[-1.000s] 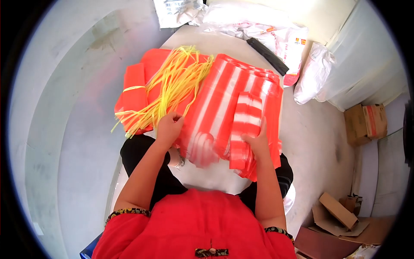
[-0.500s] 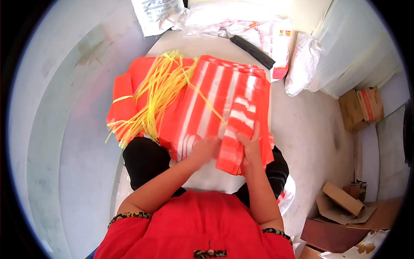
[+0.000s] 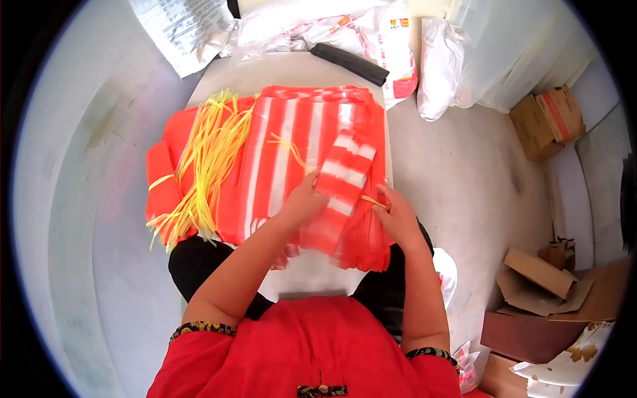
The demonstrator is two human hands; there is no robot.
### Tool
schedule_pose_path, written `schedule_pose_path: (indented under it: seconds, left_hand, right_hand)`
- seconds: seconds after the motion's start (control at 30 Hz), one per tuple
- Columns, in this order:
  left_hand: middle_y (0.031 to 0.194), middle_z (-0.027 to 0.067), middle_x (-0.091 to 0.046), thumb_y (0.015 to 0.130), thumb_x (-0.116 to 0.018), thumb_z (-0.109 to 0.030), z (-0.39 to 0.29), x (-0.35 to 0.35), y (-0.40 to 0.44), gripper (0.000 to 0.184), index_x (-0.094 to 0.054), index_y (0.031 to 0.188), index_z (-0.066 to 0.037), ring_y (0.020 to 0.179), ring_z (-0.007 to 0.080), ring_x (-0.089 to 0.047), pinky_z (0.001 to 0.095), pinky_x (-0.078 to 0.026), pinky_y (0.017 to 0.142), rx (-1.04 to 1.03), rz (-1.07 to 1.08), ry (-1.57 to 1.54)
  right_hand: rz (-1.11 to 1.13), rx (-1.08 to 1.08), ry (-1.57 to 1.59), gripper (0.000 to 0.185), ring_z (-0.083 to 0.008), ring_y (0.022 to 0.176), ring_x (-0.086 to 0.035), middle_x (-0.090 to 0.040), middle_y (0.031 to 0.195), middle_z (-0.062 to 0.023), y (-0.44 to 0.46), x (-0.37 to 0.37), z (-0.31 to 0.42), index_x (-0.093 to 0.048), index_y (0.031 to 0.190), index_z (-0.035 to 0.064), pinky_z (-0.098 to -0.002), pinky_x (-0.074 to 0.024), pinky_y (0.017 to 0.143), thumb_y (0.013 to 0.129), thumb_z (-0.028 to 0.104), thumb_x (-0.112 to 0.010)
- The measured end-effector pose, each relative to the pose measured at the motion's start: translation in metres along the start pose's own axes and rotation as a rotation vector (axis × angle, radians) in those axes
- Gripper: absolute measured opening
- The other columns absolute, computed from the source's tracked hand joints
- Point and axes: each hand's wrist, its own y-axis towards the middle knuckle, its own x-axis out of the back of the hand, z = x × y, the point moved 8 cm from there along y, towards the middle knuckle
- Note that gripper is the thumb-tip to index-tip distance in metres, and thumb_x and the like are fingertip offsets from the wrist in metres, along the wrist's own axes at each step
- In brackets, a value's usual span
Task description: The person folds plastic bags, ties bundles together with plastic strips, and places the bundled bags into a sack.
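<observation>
While the striped bundle (image 3: 346, 174) lies just right of frame centre, I see the left hand (image 3: 306, 199) and right hand (image 3: 397, 215) pinching yellow strip (image 3: 370, 200) either side, seemingly to keep it passing underneath

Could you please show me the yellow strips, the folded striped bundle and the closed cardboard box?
Yellow strips (image 3: 210, 160): head view, middle of the loose bunch.
Folded striped bundle (image 3: 346, 174): head view, middle of its upper face.
Cardboard box (image 3: 547, 125): head view, near its middle.

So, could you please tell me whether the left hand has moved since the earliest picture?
Yes, to the right: judged against the heap of yellow strips, the left hand has gone from beside it to the folded striped bundle.
</observation>
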Motion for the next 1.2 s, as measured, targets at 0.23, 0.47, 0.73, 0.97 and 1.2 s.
schedule_pose_path:
  seconds: [0.23, 0.47, 0.73, 0.97, 1.2]
  left_hand:
    - [0.123, 0.0219, -0.07, 0.087, -0.067, -0.014, -0.009, -0.01, 0.006, 0.051, -0.057, 0.134, 0.003, 0.114, 0.0326, -0.069, 0.039, -0.054, 0.095, 0.032, 0.001, 0.221]
    - [0.125, 0.0223, -0.069, 0.087, -0.069, -0.014, -0.01, -0.014, 0.009, 0.048, -0.058, 0.131, 0.002, 0.116, 0.0338, -0.068, 0.0408, -0.055, 0.096, 0.054, -0.023, 0.271]
    - [0.119, 0.0257, -0.069, 0.086, -0.068, -0.014, -0.012, -0.013, 0.01, 0.045, -0.058, 0.126, 0.004, 0.112, 0.0356, -0.069, 0.0422, -0.055, 0.092, -0.025, -0.016, 0.359]
    - [0.107, 0.023, -0.069, 0.089, -0.073, -0.018, -0.056, -0.002, -0.006, 0.032, -0.065, 0.116, -0.003, 0.103, 0.0384, -0.068, 0.046, -0.054, 0.086, -0.105, 0.008, 0.95]
    - [0.095, 0.0135, -0.067, 0.09, -0.069, -0.018, -0.055, 0.022, -0.006, 0.013, -0.071, 0.098, -0.008, 0.092, 0.0333, -0.063, 0.0436, -0.051, 0.091, -0.793, -0.337, 1.24]
  right_hand:
    - [0.059, 0.012, -0.436, 0.034, -0.0372, 0.101, -0.064, -0.069, 0.121, -0.0146, 0.007, 0.026, -0.019, -0.066, 0.129, 0.0062, -0.0409, -0.0532, 0.094, 0.096, 0.015, -0.066]
    - [0.109, -0.06, -0.236, 0.019, -0.0251, 0.093, -0.066, -0.071, 0.103, -0.0117, 0.005, 0.039, -0.02, -0.072, 0.106, -0.0007, -0.0355, -0.0526, 0.086, 0.098, 0.014, -0.064]
    - [0.2, 0.153, 0.516, 0.028, -0.0171, 0.109, -0.068, -0.073, 0.118, -0.0107, 0.05, -0.033, 0.039, -0.071, 0.117, -0.0034, -0.0317, -0.052, 0.097, 0.105, 0.019, -0.059]
    - [0.269, 0.061, 0.712, 0.031, -0.0188, 0.114, -0.068, -0.072, 0.122, -0.0118, 0.064, -0.074, 0.025, -0.068, 0.129, -0.0026, -0.0328, -0.0528, 0.099, 0.106, 0.016, -0.057]
    - [0.229, 0.078, 0.567, 0.03, -0.0205, 0.109, -0.07, -0.074, 0.119, -0.0131, 0.065, -0.079, 0.024, -0.07, 0.128, 0.0019, -0.0323, -0.0542, 0.095, 0.102, 0.015, -0.064]
